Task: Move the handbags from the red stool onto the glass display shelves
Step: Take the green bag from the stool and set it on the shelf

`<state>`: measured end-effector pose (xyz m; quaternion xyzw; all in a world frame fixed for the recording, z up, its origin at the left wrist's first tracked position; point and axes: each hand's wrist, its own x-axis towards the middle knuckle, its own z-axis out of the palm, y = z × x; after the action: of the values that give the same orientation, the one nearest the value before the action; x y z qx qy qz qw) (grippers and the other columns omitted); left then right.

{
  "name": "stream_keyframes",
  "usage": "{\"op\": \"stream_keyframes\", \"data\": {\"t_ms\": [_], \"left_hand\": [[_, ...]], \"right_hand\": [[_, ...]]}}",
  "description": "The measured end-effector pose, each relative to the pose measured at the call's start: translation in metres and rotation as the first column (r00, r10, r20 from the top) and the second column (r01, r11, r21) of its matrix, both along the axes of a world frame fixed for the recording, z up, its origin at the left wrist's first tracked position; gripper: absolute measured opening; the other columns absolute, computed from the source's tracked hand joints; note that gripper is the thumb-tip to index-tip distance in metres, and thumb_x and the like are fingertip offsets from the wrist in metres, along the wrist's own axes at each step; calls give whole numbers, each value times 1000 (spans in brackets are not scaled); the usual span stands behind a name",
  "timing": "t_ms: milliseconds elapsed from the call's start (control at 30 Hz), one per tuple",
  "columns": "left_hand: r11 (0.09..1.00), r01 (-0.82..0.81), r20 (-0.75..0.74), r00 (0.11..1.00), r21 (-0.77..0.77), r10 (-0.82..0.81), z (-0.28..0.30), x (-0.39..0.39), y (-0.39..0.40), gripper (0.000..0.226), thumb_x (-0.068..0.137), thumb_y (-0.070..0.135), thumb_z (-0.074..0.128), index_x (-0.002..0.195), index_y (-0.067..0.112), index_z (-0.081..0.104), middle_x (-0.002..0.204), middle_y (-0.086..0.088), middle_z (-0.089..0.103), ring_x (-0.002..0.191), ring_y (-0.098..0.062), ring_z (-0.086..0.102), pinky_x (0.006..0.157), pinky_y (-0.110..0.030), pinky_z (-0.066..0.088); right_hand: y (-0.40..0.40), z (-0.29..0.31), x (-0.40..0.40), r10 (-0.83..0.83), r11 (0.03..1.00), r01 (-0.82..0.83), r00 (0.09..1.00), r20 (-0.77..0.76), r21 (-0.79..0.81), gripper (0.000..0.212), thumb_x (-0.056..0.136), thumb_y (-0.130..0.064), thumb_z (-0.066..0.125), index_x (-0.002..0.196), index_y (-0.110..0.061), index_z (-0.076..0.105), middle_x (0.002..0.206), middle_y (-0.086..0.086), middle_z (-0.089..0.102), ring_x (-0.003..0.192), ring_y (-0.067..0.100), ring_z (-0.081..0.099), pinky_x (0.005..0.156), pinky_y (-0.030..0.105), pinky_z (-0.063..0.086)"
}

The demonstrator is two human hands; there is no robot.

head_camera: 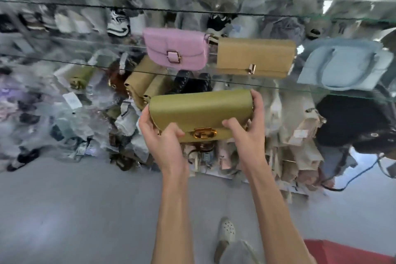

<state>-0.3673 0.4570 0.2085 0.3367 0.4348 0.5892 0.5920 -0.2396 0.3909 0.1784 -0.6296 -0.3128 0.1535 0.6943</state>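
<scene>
Glass display shelf (pixel 321 90): three handbags sit on it in a row. Pink handbag (pixel 176 48), flap front with a buckle strap; tan handbag (pixel 256 58) just beside it on the right, small gold clasp; light blue handbag (pixel 345 64) further right, handles lying flat on its face. Below the glass, more bags and wrapped stock are visible, too blurred to sort.

You hold the olive handbag (pixel 200 113) in front of the shelf edge, below the pink and tan ones. Your left hand (pixel 164 137) is closed on its lower left corner, thumb on the front. Your right hand (pixel 248 128) is closed around its right end, fingers over the top edge. Gold clasp (pixel 204 134) faces you, between both thumbs.

Red stool (pixel 347 252): only a corner shows, bottom right.

No legible writing; tags are blurred.
</scene>
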Motion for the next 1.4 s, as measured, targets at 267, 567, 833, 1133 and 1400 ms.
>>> {"op": "stream_keyframes", "data": {"t_ms": [267, 567, 833, 1133, 1400], "left_hand": [[981, -186, -75, 979, 63, 190, 6, -35, 102, 77, 74, -11, 55, 139, 31, 55, 128, 6, 64, 107, -6, 62, 85, -25, 51], [949, -303, -137, 940, 93, 313, 33, -25, 208, 66, 85, -4, 60, 141, 32, 57, 134, 7, 64, 112, -9, 61, 91, -34, 48], [950, -311, -213, 926, 36, 312, 33, -5, 269, 66, 88, 2, 59, 142, 40, 56, 129, 17, 63, 111, -5, 58, 110, -52, 46], [961, -275, -212, 940, -4, 268, 23, -10, 348, 64, 91, 4, 55, 140, 45, 52, 119, 30, 56, 105, 6, 50, 109, -46, 37], [984, -177, -169, 970, -2, 174, 9, -68, 474, 67, 69, 11, 57, 126, 47, 62, 124, 14, 60, 111, -17, 53, 98, -48, 45]], "right_hand": [[129, -2, -12, 266, 964, -264, 963, -50, 40, 88, 74, -30, 79, 151, -51, 42, 149, 4, 50, 134, 27, 53, 107, 61, 52], [234, 10, 9, 463, 885, -460, 885, -34, 77, 95, 73, -39, 79, 154, -60, 35, 160, -13, 39, 148, 10, 39, 124, 49, 39], [289, 5, 20, 524, 851, -512, 841, -130, 120, 99, 70, -39, 82, 149, -73, 31, 165, -22, 29, 154, 6, 31, 125, 49, 38], [348, 11, 13, 516, 857, -509, 847, -131, 85, 105, 74, -32, 82, 150, -73, 22, 162, -23, 35, 148, -10, 35, 121, 31, 35], [426, 4, -52, 436, 900, -435, 899, -49, 25, 97, 78, -41, 79, 155, -58, 22, 164, -14, 35, 155, 13, 33, 127, 50, 32]]}}
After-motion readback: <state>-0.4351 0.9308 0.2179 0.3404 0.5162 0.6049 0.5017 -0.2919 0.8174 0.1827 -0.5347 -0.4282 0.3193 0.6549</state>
